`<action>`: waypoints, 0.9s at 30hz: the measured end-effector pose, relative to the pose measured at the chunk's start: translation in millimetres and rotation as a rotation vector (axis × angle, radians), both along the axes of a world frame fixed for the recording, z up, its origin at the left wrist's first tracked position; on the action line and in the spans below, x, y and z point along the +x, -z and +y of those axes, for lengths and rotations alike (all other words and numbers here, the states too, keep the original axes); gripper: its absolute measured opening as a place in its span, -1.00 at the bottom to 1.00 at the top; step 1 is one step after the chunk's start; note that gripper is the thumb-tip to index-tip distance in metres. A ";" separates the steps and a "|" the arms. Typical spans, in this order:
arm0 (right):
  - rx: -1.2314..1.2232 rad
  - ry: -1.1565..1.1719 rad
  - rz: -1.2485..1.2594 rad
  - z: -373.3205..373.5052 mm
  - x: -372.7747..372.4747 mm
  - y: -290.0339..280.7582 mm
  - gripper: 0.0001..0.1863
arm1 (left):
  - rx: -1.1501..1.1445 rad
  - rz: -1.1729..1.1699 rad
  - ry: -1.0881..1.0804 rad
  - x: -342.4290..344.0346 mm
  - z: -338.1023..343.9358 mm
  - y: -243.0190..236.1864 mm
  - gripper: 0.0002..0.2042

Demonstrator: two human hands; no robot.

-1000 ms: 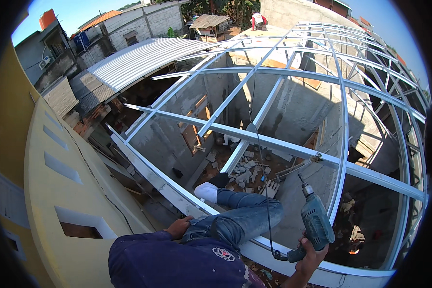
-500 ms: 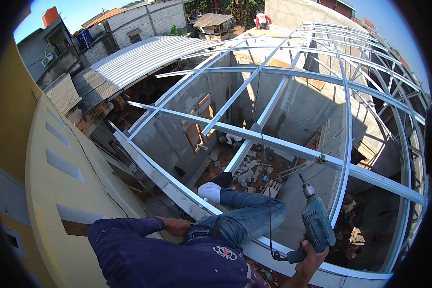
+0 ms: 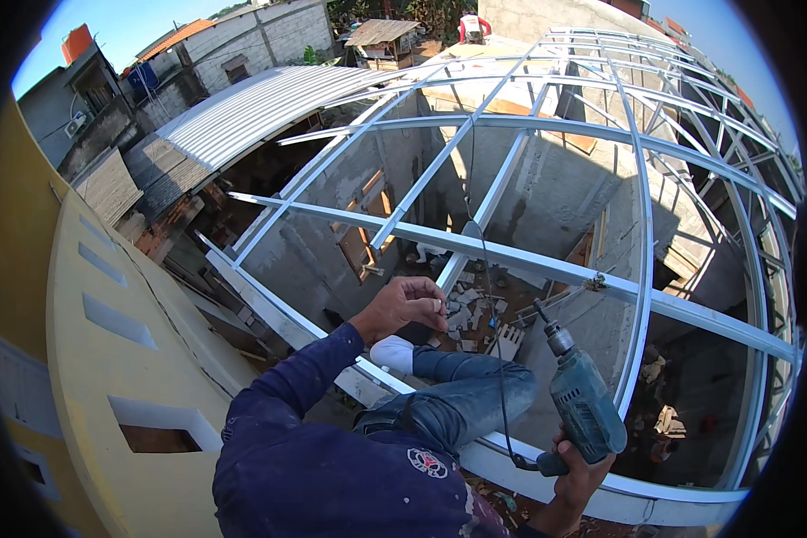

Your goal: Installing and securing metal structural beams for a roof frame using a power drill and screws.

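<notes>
My right hand [image 3: 576,475] grips the handle of a teal corded power drill [image 3: 585,399], its bit pointing up and away from me. A dark cord [image 3: 504,377] runs from the drill's handle up to the framing. In front of me, my left hand [image 3: 402,308] is raised with thumb and fingertips pinched together; whatever is between them is too small to name. Beneath that hand, my bent leg [image 3: 462,386] in blue jeans rests across a silvery metal beam [image 3: 386,378] on the wall top.
Metal roof framing [image 3: 547,264] spans an open room with grey walls. Far below lie broken rubble pieces [image 3: 464,314], near a partly hidden person. A yellow wall [image 3: 108,359] with openings stands at left, a corrugated roof [image 3: 260,112] beyond. Another person [image 3: 473,29] is at the far back.
My left hand has come up from beside my hip to in front of me, its fingertips pinched. The drill stays in my right hand, shifted slightly. The view has turned a little.
</notes>
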State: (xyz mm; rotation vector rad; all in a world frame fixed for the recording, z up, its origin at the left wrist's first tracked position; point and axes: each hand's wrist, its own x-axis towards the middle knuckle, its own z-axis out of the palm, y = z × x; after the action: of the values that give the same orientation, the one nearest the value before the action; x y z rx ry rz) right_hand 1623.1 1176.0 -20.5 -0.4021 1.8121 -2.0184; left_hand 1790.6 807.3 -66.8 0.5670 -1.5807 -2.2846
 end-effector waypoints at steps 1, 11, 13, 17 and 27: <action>0.005 0.009 0.000 -2.0 1.1 -2.1 -0.25 | -0.026 0.037 -0.011 -14.3 -0.5 -7.2 -0.82; 0.011 -0.017 0.072 -11.6 6.3 -25.5 -0.30 | -0.287 0.384 0.114 -72.9 9.5 -60.3 -0.77; 0.015 -0.007 0.074 -12.8 6.6 -27.7 -0.31 | -0.348 0.378 0.103 -73.7 8.6 -63.1 -0.78; 0.000 -0.016 0.038 -5.7 0.7 -23.7 -0.12 | -0.349 0.371 0.112 -80.6 13.1 -74.2 -0.80; 0.042 -0.037 -0.012 -9.7 2.8 -27.8 -0.09 | -0.381 0.355 0.085 -74.2 0.9 -87.9 -0.78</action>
State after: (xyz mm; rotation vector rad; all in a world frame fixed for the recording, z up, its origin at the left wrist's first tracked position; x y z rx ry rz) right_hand 1625.9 1166.3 7.3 -0.4075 1.8240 -1.9504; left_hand 1716.4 808.2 21.1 -0.0027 -1.8083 -1.9250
